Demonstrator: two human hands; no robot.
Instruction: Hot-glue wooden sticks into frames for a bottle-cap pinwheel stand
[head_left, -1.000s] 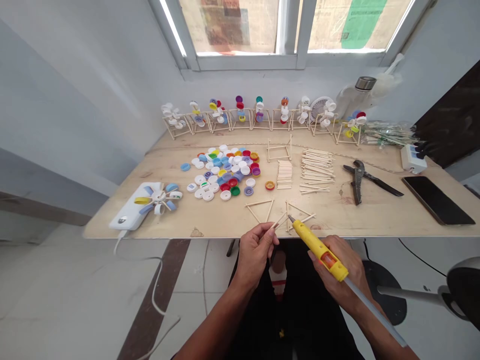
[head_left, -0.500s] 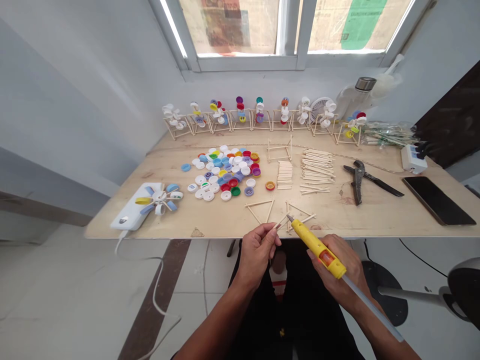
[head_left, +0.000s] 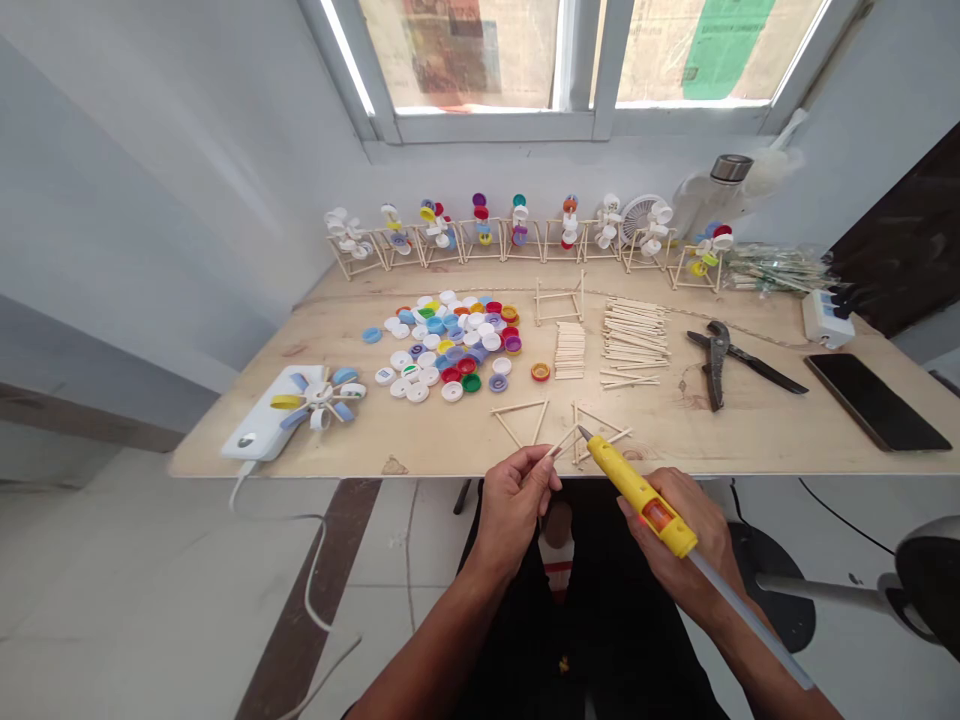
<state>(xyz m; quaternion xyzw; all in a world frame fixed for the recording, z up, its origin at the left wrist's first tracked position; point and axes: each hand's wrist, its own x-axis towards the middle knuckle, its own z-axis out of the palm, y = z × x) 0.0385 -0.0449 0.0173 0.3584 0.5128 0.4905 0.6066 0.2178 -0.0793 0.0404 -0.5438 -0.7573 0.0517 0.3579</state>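
Observation:
Between the thumb and fingers of my left hand (head_left: 517, 500) a thin wooden stick (head_left: 564, 441) is pinched, pointing up and right over the table's front edge. My right hand (head_left: 682, 535) is wrapped round a yellow hot glue gun (head_left: 637, 490); a long translucent glue stick (head_left: 750, 620) sticks out of its back. The gun's dark nozzle is close to the stick's far end; whether they touch I cannot tell. Beyond the hands lie a triangle of sticks (head_left: 520, 407) and a second stick frame (head_left: 596, 415), partly hidden by the gun and the held stick.
Coloured bottle caps (head_left: 450, 345) are heaped left of two stick piles (head_left: 635, 332). Pliers (head_left: 716, 365) and a phone (head_left: 877, 400) lie at right. A white power bank (head_left: 262, 425) carries a cap wheel (head_left: 319, 395). Several stick stands with cap wheels (head_left: 480, 235) line the back.
The glue gun in my right hand has shifted slightly right, its nozzle drawing a little away from the stick. My left hand stays almost still.

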